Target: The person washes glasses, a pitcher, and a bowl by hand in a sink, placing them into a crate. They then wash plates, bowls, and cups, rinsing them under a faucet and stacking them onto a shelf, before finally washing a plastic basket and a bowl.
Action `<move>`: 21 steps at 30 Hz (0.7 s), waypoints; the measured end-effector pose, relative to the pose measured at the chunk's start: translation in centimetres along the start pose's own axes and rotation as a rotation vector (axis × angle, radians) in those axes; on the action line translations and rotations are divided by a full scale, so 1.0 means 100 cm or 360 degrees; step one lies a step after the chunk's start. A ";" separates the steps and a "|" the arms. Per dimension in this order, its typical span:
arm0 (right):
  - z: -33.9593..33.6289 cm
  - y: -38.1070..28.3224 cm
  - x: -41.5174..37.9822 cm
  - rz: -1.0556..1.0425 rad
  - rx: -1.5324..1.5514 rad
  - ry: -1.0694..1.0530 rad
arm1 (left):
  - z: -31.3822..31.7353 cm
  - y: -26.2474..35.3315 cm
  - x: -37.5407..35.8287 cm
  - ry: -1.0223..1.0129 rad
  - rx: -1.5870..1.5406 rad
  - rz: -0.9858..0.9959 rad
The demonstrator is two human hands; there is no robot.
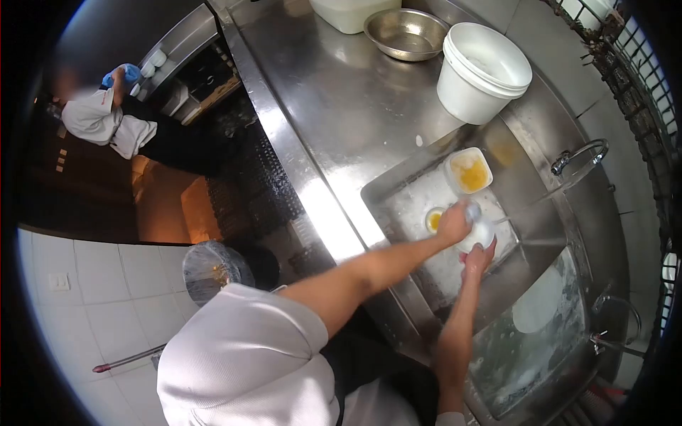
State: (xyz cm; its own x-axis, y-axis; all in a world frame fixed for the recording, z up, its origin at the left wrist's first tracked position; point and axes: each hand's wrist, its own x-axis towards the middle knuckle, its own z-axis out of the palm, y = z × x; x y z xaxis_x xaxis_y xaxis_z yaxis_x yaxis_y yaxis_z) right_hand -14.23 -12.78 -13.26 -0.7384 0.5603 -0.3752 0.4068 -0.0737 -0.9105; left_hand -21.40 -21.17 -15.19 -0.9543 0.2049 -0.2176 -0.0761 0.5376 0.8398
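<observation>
A white, rounded vessel (481,235) is held above the rectangular stainless-steel sink basin (395,190), low within its walls. It is gripped at its lower edge by the right hand (477,260), with the fingers curled against its side, seemingly so that it is steadied. A small bluish-white object (473,211) is grasped in the left hand (455,224), close against the vessel; whether it is a cloth, a sponge or another piece cannot be told. Water is sent across the basin from a curved metal tap (595,148) on its wall side, and the vessel is probably held there so that the stream is within reach and splashes are caught.

A white square-cornered tub (452,170) with yellow contents and a small round cup (428,215), also with yellow inside, are set on the basin floor, where spills would presumably be drained. A white plastic bucket (463,99) is stood just beside one end of the basin, perhaps for easy reach. At the basin's opposite end, a second water-filled sink (497,369) is adjoined.
</observation>
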 end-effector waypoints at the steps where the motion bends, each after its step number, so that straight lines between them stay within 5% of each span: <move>1: 0.021 0.000 -0.007 -0.0131 0.0150 0.0266 | 0.014 0.000 -0.002 0.0243 -0.0337 -0.0450; 2: 0.030 0.005 -0.012 -0.0260 0.0288 0.0526 | 0.027 -0.011 -0.001 0.0393 -0.0440 -0.0408; 5: -0.008 0.023 -0.012 0.0443 0.0576 -0.0392 | -0.027 -0.024 0.028 -0.0633 0.0120 0.0622; 6: -0.027 0.036 0.009 0.0537 0.0109 -0.0821 | -0.020 -0.021 0.025 -0.0376 -0.0007 0.0435; 9: -0.003 0.073 0.024 0.0178 0.0516 -0.0263 | 0.008 -0.009 0.007 0.0370 -0.0352 -0.0128; 10: 0.024 0.035 -0.007 0.0099 0.0751 0.0031 | 0.020 -0.020 0.007 0.0444 -0.0263 -0.0148; 13: -0.004 0.034 -0.003 0.0526 0.0410 -0.0635 | -0.035 -0.021 0.036 -0.0832 0.0336 0.0904; 14: -0.008 0.044 0.014 0.0530 0.0303 -0.0729 | -0.035 -0.014 0.031 -0.0729 0.0389 0.0945; 17: 0.041 0.037 0.020 0.0044 0.0917 0.0141 | 0.000 -0.008 0.009 0.0548 -0.0579 -0.0137; 18: 0.040 0.032 0.012 0.0009 0.0774 0.0027 | -0.006 -0.010 0.008 0.0515 -0.0512 -0.0189; 21: 0.017 0.009 -0.003 0.0456 0.0232 -0.0630 | -0.066 -0.023 0.046 -0.0687 0.0023 0.0902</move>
State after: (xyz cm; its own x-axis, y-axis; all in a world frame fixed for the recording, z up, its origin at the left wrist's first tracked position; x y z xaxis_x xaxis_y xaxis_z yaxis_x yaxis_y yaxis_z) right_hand -14.51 -14.46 -14.29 -0.7669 0.1473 -0.6246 0.5643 -0.3087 -0.7657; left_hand -27.49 -26.90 -14.83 -0.6458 0.7603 0.0704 0.4048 0.2627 0.8759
